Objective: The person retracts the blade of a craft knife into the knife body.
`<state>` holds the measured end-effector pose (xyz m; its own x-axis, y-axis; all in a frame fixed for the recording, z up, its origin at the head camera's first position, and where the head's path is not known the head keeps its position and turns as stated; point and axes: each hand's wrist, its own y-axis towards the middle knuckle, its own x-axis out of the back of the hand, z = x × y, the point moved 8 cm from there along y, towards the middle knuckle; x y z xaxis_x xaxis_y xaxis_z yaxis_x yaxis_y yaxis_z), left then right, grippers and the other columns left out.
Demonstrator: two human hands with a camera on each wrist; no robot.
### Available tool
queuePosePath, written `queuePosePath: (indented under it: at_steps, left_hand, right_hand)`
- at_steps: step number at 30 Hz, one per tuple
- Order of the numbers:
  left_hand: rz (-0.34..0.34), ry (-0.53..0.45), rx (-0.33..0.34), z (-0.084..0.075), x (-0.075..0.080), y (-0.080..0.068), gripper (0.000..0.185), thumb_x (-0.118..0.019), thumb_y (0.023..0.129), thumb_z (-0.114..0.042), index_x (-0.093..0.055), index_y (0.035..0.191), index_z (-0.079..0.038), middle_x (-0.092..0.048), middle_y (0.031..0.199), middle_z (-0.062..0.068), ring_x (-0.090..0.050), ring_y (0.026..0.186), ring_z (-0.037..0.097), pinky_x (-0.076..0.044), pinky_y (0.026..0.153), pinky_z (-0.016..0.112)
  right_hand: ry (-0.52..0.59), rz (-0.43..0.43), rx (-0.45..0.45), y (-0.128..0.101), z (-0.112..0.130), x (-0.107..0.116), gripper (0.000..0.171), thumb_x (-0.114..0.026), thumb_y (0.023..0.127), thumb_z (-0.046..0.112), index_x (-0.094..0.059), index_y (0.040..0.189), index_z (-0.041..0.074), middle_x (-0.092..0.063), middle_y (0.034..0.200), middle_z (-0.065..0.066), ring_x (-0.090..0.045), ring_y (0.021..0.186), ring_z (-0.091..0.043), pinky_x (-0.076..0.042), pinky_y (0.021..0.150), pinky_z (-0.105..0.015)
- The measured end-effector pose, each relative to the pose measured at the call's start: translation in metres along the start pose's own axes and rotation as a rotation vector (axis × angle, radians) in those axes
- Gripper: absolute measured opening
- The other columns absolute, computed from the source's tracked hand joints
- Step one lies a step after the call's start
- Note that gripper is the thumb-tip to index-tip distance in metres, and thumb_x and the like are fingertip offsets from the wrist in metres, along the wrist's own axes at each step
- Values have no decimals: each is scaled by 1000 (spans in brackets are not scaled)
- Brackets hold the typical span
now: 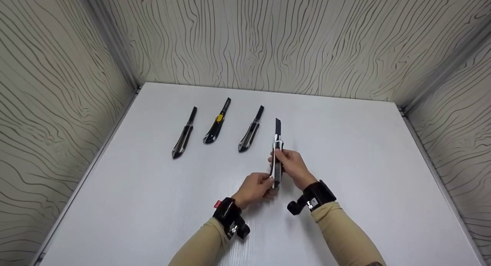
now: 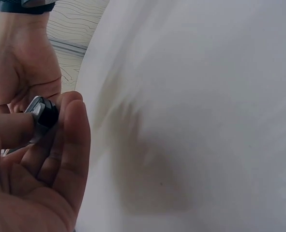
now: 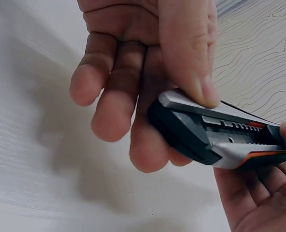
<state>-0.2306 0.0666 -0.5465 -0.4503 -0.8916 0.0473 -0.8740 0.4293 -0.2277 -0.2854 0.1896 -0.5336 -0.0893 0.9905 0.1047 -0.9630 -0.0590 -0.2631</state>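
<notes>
Both hands on one utility knife (image 1: 277, 158), held above white table (image 1: 364, 151). Left hand (image 1: 254, 188) pinching knife's rear end between thumb and fingers; right hand (image 1: 292, 164) curled round its body, thumb pressing on top. Blade out, pointing away. Left of held knife: three other knives (image 1: 217, 124) lying in a row.

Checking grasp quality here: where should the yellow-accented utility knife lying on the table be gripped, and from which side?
Probably the wide handle end of the yellow-accented utility knife, taken from above and the near side. It lies flat, its narrow blade end pointing at the far wall.
</notes>
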Motion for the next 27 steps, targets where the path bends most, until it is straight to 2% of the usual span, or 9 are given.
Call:
queuePosePath:
  at_steps: [5,8,16,27]
  left_hand:
    - [-8,-14,-11,1,0,1,25,-53,99,-16,-67,99,5,-71,93,28,-71,80,39,-60,70,43]
    - [-19,-3,-11,3,1,3,25,-52,99,-15,-67,100,5,-71,95,28,-71,85,42,-60,72,44]
    - [-29,16,-13,5,1,6,27,-50,100,-15,-67,102,5,-72,96,27,-70,88,43,-59,75,48]
    - [-31,34,-13,1,4,4,24,-53,99,-16,-69,97,2,-73,91,23,-72,82,36,-60,70,41]
  right_hand:
    - [-1,6,-16,-1,1,-1,40,-54,101,28,-59,120,-6,-72,96,-5,-66,86,-11,-53,77,-24]
    - [8,12,-15,-2,1,-1,40,-54,101,26,-58,122,-7,-72,97,-5,-66,86,-10,-54,77,-23]
    - [25,18,4,-1,1,-2,39,-53,101,25,-57,122,-8,-72,95,-3,-66,86,-10,-54,79,-24]
    - [37,29,14,-2,1,-2,37,-53,101,20,-55,125,-8,-72,99,-4,-67,88,-10,-55,81,-24]
